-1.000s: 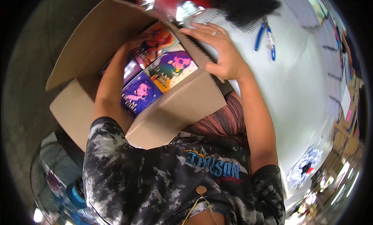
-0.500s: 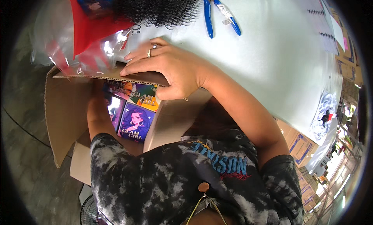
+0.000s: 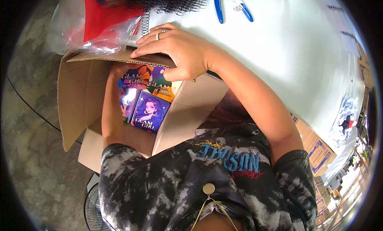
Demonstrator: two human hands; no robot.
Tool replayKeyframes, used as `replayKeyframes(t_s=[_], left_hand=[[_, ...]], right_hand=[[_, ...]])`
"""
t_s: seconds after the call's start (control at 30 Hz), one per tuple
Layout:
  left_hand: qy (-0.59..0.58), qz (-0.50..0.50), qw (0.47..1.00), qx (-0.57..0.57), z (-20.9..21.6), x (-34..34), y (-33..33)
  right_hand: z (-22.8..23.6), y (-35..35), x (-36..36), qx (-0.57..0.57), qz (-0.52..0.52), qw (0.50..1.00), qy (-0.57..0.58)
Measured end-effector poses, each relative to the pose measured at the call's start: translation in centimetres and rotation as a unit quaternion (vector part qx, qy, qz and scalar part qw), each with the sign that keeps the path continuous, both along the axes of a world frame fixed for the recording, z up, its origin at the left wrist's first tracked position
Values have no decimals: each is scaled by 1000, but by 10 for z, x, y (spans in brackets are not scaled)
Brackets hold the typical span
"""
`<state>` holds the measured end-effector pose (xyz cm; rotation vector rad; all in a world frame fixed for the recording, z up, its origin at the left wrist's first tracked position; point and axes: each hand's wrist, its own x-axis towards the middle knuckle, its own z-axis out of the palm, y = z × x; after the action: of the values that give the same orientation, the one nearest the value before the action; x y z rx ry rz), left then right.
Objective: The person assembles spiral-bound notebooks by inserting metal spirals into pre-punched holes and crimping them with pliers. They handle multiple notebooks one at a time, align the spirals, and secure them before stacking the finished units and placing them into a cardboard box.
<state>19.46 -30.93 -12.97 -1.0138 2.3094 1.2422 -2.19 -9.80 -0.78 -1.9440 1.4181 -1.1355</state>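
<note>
A tall cardboard box (image 3: 79,99) stands open in front of me, its flaps raised. Inside lie several small flat items with colourful illustrated covers, like notebooks; the nearest purple one (image 3: 151,111) shows a drawn figure with long hair. My right hand (image 3: 179,49) grips the box's far flap, fingers over its outer side and thumb on the inner side. Deep in the box, against its far left part, is my left hand (image 3: 121,68), beside the covers; its fingers are hidden by the flap and shade.
Beyond the box is a white-topped table (image 3: 271,43) with blue-handled pliers (image 3: 219,7), a pile of black spiral coils (image 3: 171,1) and clear plastic with a red sheet (image 3: 95,19). Cartons (image 3: 315,147) stand at the right. A fan (image 3: 95,207) is at lower left.
The view has shifted, so the box and table sit higher and farther right in it. My right hand keeps its grip on the flap, and my left arm is still in the box.
</note>
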Motion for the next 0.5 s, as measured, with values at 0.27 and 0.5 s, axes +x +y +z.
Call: replayKeyframes(t_s=[0.27, 0.5], left_hand=[[-87, 35, 971, -219, -52, 49, 15], [-145, 56, 953, -262, -8, 19, 46]], right_hand=[[-2, 0, 4, -10, 7, 1000, 7], [-1, 0, 3, -34, -14, 999, 16]])
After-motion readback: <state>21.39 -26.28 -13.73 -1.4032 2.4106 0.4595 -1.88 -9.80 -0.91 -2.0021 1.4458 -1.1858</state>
